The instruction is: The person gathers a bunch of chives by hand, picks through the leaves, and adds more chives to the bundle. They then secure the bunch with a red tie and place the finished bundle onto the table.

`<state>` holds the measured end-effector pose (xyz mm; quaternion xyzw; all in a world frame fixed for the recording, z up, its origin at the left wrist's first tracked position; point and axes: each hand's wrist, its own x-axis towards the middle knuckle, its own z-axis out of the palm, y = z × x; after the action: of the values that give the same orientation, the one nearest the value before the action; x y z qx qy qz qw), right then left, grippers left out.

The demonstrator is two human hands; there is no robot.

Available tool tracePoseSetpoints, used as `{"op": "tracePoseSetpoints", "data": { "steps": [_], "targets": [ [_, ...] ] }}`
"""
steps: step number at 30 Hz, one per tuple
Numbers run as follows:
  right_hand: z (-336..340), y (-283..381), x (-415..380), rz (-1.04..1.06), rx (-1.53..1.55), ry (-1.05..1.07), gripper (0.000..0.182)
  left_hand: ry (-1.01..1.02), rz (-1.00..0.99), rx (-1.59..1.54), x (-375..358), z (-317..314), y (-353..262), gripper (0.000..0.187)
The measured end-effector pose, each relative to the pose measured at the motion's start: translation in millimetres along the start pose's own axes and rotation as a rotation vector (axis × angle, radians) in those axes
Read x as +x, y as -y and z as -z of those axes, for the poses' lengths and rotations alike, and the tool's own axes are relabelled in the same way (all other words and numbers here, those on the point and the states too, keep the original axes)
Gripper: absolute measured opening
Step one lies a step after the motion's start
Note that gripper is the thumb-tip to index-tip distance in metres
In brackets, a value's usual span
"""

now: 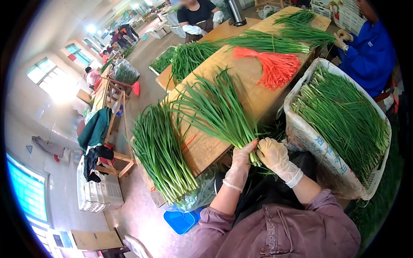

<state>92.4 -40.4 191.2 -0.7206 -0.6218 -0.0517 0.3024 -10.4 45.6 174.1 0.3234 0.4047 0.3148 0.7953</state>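
Note:
My left hand [241,162], in a thin clear glove, is wrapped round the pale stem end of a bunch of green leafy stalks [217,109]. Close beside it, my gloved right hand [274,155] has its fingers curled at the same stems; what its fingertips pinch is too small to make out. The leaves of the bunch spread over the wooden table [202,151]. Left of it lies a pile of similar stalks [161,157], stems toward me. A heap of red ties [277,68] sits farther up the table.
A white basket [289,124] full of stalks stands on the right. More green bunches [266,42] lie along the far tabletop. A co-worker in blue [371,56] sits at the right, another in black [197,16] across. A blue bin [180,221] is below the table's near edge.

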Motion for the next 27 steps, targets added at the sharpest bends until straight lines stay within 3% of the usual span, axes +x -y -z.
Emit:
{"op": "tracePoseSetpoints", "data": {
  "steps": [1,3,4,6,7,8,10,11,12,14,15,20,22,25,27],
  "targets": [
    [1,-3,0,0.002,0.002,0.002,0.022,0.032,-0.009,-0.052,2,5,0,0.022],
    [5,-11,1,-0.407,1.01,0.38,0.029,0.091,0.034,-0.064,4,15,-3,0.022],
    [0,-14,1,-0.501,1.202,0.363,0.034,0.114,0.046,-0.061,5,18,-2,0.022],
    [-20,-26,8,-0.409,0.905,0.333,0.029,0.124,0.061,-0.102,7,20,4,0.022],
    [-24,-24,8,-0.492,1.172,0.407,0.028,0.136,0.072,-0.143,8,20,6,0.022],
    [-26,-22,9,-0.492,1.173,0.405,0.028,0.137,0.072,-0.142,5,17,2,0.022],
    [-31,-20,10,-0.081,0.709,-0.015,0.024,0.075,0.037,-0.121,-1,10,-5,0.022],
    [-28,-17,9,-0.022,0.64,-0.099,0.021,0.076,0.039,-0.124,-2,7,-7,0.021],
    [-27,-14,6,-0.02,0.641,-0.095,0.021,0.073,0.037,-0.128,0,8,-6,0.021],
    [-28,-8,-7,-0.241,0.64,-0.21,0.019,-0.014,-0.004,-0.104,5,10,-3,0.021],
    [-33,-12,-14,-0.324,0.656,-0.168,0.016,-0.02,-0.005,-0.088,7,10,-4,0.021],
    [-43,-40,-59,-0.299,0.41,0.113,0.016,-0.04,0.015,-0.116,6,13,-17,0.022],
    [-49,-59,-81,-0.232,0.115,0.526,0.017,-0.002,0.05,-0.123,8,21,-22,0.023],
    [-31,-59,-75,-0.242,-0.095,0.637,0.022,0.016,0.084,-0.106,4,20,-25,0.024],
    [-21,-41,-37,-0.192,0.333,0.248,0.023,0.033,0.073,-0.1,2,19,-24,0.024]
  ]
}}
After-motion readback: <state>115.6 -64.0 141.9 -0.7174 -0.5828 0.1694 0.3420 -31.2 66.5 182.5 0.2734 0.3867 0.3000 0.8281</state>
